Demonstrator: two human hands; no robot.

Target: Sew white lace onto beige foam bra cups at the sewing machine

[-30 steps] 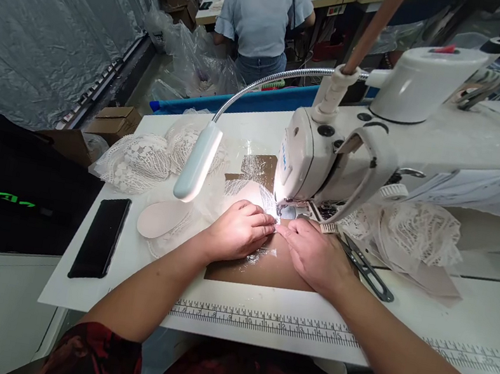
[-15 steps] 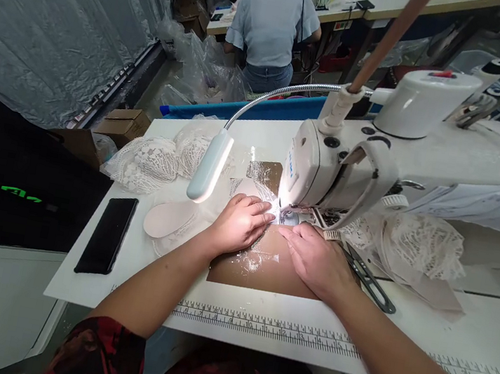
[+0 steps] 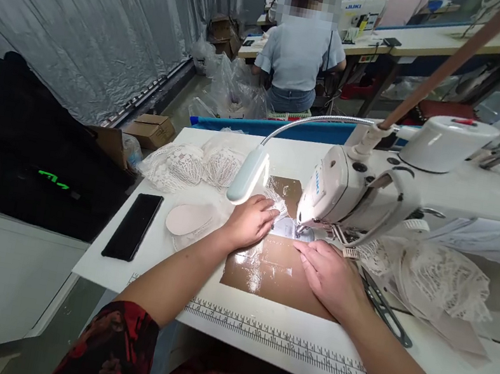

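Note:
My left hand point(image 3: 250, 224) is to the left of the needle, fingers bent together over the edge of a white lace piece point(image 3: 280, 204). This lace lies by the needle of a white sewing machine point(image 3: 328, 184). Flat on the brown sheet point(image 3: 265, 267) rests my right hand point(image 3: 331, 272), its fingers stretched toward the presser foot point(image 3: 303, 230). I see nothing gripped in it. Thread snips point(image 3: 385, 311) lie beside its wrist.
Lace cups point(image 3: 186, 166) and a pale oval pad point(image 3: 189, 218) lie at the left, near a black phone point(image 3: 133, 226). More lace point(image 3: 446, 280) is heaped right of the needle. A lamp point(image 3: 248, 177) hangs over the table. A person point(image 3: 297, 53) sits ahead.
The whole view has shifted, so the table appears farther right and tilted. My left hand has drawn back left from the needle, uncovering more of the lace. My right hand stays near the presser foot.

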